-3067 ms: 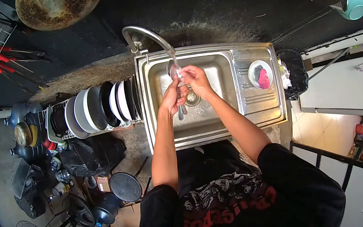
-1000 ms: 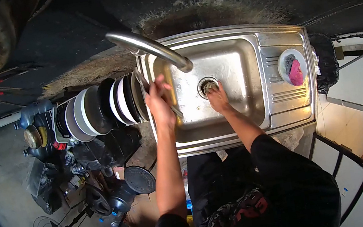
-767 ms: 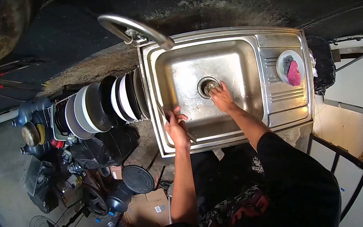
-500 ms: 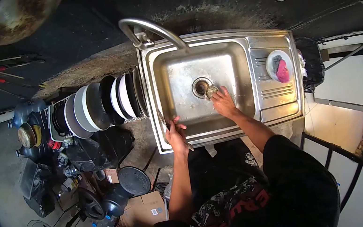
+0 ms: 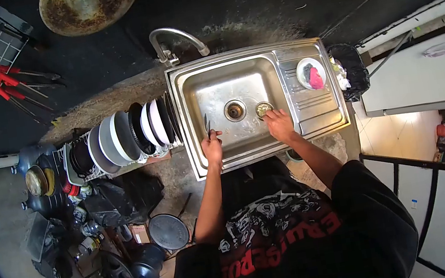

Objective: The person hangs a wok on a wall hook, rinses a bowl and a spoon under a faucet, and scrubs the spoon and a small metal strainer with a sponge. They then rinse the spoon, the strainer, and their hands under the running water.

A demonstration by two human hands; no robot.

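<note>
— Hands first: what does each one have?

— Left hand (image 5: 212, 146) is closed round a few pieces of steel cutlery (image 5: 207, 125), handles in the fist, the ends pointing toward the far side; it sits at the near left corner of the sink basin (image 5: 209, 91); right hand (image 5: 280, 125) is at the near right of the basin, fingers curled on a round sink strainer (image 5: 263, 109).

— Is the strainer in the drain?

— No; the drain hole (image 5: 235, 110) lies open in the middle of the basin floor, and the strainer sits just right of it, under the fingertips; whether it is gripped or only touched, I cannot tell.

— What else is about?

— Faucet (image 5: 175, 40) stands at the far left corner; a small white dish (image 5: 301, 68) with a pink scrubber (image 5: 315, 79) rests on the drainboard to the right; left of the sink a dish rack (image 5: 81, 167) holds plates (image 5: 118, 141) standing on edge.
</note>
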